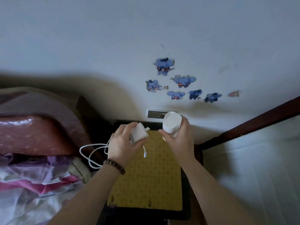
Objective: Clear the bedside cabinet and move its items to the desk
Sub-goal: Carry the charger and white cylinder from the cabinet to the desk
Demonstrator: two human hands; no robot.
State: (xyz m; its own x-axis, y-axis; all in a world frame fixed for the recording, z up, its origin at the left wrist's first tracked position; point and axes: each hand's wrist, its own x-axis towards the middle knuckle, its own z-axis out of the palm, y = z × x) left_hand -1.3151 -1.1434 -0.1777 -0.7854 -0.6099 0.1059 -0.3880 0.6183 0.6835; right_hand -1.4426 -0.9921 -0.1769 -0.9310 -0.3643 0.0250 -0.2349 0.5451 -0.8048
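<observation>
The dark bedside cabinet [185, 213] stands below me against the wall, topped by a yellow patterned mat [151, 181]. My left hand [123, 146] is closed around a white power adapter [139, 132], held above the mat's far left corner. Its white cable [90, 153] loops down to the left, and the plug end [145, 154] dangles over the mat. My right hand [178, 140] grips a white cup-shaped object [171, 123], tilted, above the mat's far right corner. The desk is out of view.
A bed with a reddish headboard [32, 133] and pink and purple bedding [40, 176] lies to the left. A wall socket [155, 114] sits just behind the cabinet. Cartoon stickers [178, 83] dot the wall. A dark wooden frame [243, 127] runs on the right.
</observation>
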